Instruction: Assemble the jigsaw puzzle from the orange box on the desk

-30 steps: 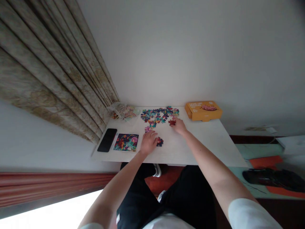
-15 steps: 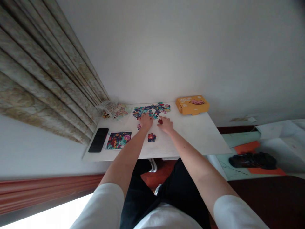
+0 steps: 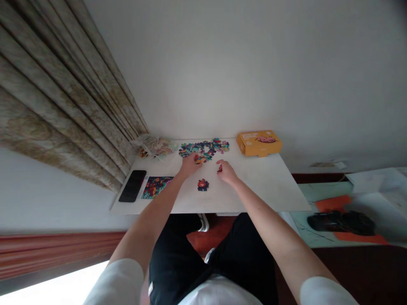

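Note:
Colourful jigsaw puzzle pieces (image 3: 219, 145) lie in a loose heap along the back of the white table (image 3: 254, 186). At the front edge of that heap, my left hand (image 3: 190, 164) has its fingers closed on an orange puzzle piece (image 3: 200, 160). My right hand (image 3: 227, 172) is to its right, above bare tabletop, pinching a dark red puzzle piece (image 3: 219, 168). Nearer to me lies a small joined cluster of puzzle pieces (image 3: 203, 184) with a red figure on it. A printed picture sheet (image 3: 155, 186) lies to the left, partly covered by my left forearm.
A black phone (image 3: 132, 186) lies at the table's left edge. Behind it sits a clear plastic bag (image 3: 152, 146) with small contents. A yellow box (image 3: 260, 143) stands at the back right. Patterned curtains (image 3: 63, 76) hang on the left. Black shoes (image 3: 341, 222) are off to the right.
My left hand has gone from lying spread over the heap to gripping an orange piece. My right hand has shifted slightly right and nearer, still with the dark red piece.

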Action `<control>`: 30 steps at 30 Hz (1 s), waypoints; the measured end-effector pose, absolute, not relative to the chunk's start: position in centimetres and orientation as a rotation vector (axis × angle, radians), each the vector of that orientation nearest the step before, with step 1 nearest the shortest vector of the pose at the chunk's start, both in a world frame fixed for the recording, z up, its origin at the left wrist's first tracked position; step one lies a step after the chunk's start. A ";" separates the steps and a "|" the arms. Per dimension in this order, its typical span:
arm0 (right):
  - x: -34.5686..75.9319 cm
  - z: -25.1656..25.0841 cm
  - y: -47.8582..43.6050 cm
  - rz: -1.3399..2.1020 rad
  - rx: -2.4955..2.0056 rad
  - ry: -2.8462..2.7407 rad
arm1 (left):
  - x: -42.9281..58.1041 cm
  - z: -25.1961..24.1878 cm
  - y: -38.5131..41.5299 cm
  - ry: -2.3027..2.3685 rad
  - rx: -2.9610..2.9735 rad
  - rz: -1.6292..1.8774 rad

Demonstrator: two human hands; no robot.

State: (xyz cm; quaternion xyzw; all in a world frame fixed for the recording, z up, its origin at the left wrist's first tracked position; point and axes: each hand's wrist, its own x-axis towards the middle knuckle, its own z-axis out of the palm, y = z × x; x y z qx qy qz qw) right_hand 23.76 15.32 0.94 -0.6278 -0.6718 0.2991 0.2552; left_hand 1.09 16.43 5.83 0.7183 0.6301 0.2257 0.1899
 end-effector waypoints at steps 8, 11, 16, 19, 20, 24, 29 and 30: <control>21.3 0.9 13.4 1.307 -1.310 -1.143 | 0.3 3.7 7.0 1.561 2.261 0.518; 19.0 0.3 11.6 1.322 -1.233 -1.217 | -0.2 3.0 5.3 1.523 2.323 0.551; 17.0 -0.7 9.0 0.868 -1.272 -1.595 | -2.2 3.5 7.3 1.705 2.194 0.747; 16.8 -0.4 8.0 0.622 -1.285 -1.830 | -2.2 4.6 11.3 2.033 1.994 0.715; 16.7 -0.2 7.8 0.573 -1.298 -1.882 | -1.9 5.0 12.8 2.132 1.907 0.678; 16.7 0.3 7.4 0.516 -1.336 -1.930 | -0.3 5.8 17.9 2.334 1.692 0.487; 16.7 0.4 7.4 0.537 -1.364 -1.868 | 0.3 5.8 20.9 2.395 1.456 0.403; 16.7 0.5 7.4 0.545 -1.361 -1.867 | 0.2 5.8 21.3 2.397 1.378 0.399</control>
